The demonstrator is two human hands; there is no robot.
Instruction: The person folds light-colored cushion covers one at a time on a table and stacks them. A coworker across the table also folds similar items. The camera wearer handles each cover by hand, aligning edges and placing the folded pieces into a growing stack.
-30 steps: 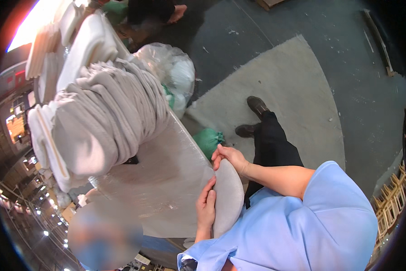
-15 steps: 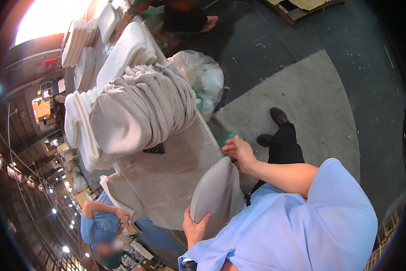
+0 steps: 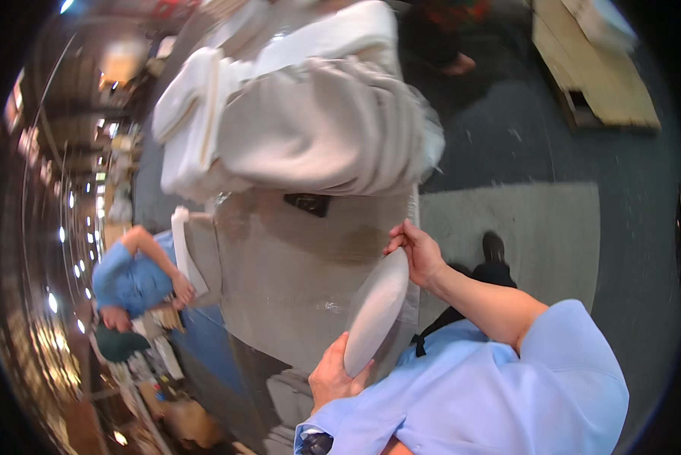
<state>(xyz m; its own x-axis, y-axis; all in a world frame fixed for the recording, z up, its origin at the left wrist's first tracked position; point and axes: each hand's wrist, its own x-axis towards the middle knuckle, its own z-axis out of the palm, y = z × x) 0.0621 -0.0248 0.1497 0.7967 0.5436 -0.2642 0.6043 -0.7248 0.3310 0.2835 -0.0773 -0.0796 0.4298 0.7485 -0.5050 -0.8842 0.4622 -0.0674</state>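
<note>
A light grey cushion [image 3: 378, 311], long and narrow from this side, is tilted between my two hands close to my body, over the near edge of the table [image 3: 280, 258]. My left hand [image 3: 334, 375] grips its lower end, thumb on one side and fingers on the other. At the upper tip, my right hand [image 3: 420, 258] has its fingers drawn together on the edge of the cushion. Farther up the table lies a thick pile of folded grey fabric covers [image 3: 302, 136], with white padding [image 3: 193, 114] beside and behind it.
A small black object [image 3: 308, 203] lies before the pile. At the left, a person in blue [image 3: 139, 265] handles a white and grey piece [image 3: 193, 254]. More grey pieces [image 3: 291, 409] are stacked low by my left arm. A brown board [image 3: 606, 76] lies at the far right.
My right hand, open and apart from the cushion before, has come to its upper tip and closed there. The cushion has turned to show its narrow side. The view has swung round.
</note>
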